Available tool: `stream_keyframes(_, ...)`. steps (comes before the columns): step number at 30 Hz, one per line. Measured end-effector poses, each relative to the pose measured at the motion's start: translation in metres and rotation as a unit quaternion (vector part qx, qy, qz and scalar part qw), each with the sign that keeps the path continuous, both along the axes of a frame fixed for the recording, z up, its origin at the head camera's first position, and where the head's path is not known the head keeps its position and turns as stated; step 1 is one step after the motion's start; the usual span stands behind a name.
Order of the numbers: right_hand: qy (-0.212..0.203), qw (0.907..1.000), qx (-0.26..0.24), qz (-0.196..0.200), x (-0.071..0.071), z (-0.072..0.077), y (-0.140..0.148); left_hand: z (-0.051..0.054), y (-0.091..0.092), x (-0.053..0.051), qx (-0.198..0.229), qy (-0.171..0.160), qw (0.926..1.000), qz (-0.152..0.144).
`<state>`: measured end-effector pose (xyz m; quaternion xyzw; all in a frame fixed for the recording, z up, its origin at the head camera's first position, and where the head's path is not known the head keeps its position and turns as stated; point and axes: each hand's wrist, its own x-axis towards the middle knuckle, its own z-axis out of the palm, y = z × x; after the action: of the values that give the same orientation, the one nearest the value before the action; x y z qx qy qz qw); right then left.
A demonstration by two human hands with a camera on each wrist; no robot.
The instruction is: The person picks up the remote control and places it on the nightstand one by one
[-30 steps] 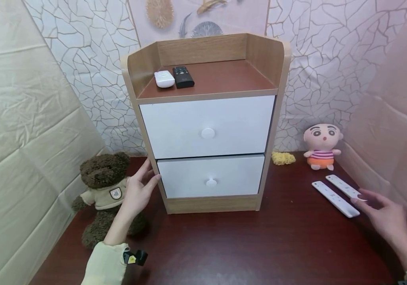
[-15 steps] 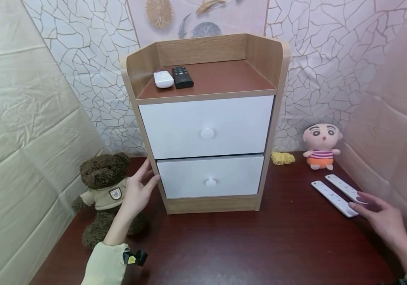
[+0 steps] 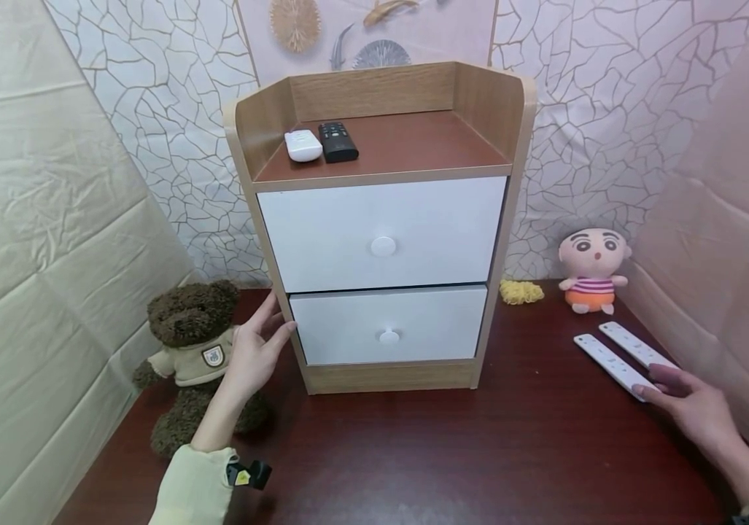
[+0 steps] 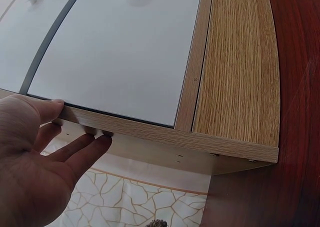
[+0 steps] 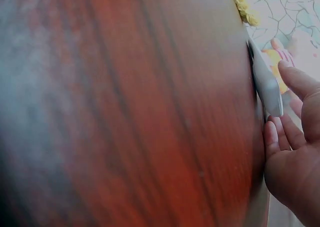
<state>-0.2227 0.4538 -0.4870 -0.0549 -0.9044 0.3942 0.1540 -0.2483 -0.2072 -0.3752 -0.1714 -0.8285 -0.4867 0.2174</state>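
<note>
My left hand (image 3: 257, 357) is at the left side of a wood-trimmed cabinet (image 3: 390, 378). In the left wrist view, the thumb (image 4: 52, 108) rests on the cabinet's front edge while the extended fingers (image 4: 90, 154) touch its outer side. My right hand (image 3: 699, 408) is over the near ends of two slim white remote controls, the left remote (image 3: 610, 362) and the right remote (image 3: 633, 343), lying side by side on the table. Its thumb and fingers are spread around the left remote's end; whether they touch is unclear.
The cabinet has a white upper drawer (image 3: 328, 240) and lower drawer (image 3: 335, 332), both closed. A white remote (image 3: 303, 147) and black remote (image 3: 338, 143) lie on top. A brown teddy bear (image 3: 190, 321) sits left; a doll (image 3: 592, 266) and yellow bundle (image 3: 521, 292) are back right.
My right hand has shifted left and slightly toward me, its thumb now at the left remote's near end. The left hand and the cabinet have stayed in place.
</note>
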Motion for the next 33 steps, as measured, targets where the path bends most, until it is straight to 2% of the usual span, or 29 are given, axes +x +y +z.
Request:
stream_keyframes(5,-0.025,0.9976,0.064,0.003,-0.002,0.001,-0.002,0.0,0.0,0.0,0.002,-0.002,1.0,0.0)
stream_keyframes(13,-0.062,0.9908,0.12,0.013,-0.007,0.004,-0.001,0.001,0.001,0.0,0.006,0.0,1.0,-0.003)
stream_keyframes(19,-0.079,0.9897,0.12,-0.006,-0.008,0.004,-0.001,0.001,0.001,0.0,0.005,-0.001,1.0,0.0)
stream_keyframes(27,-0.053,0.9915,0.112,-0.039,-0.007,0.005,-0.003,0.001,0.0,0.0,-0.001,-0.001,1.0,0.002)
stream_keyframes(33,-0.06,0.9903,0.107,-0.065,-0.004,0.01,-0.005,0.001,0.0,0.001,-0.001,-0.004,1.0,0.003)
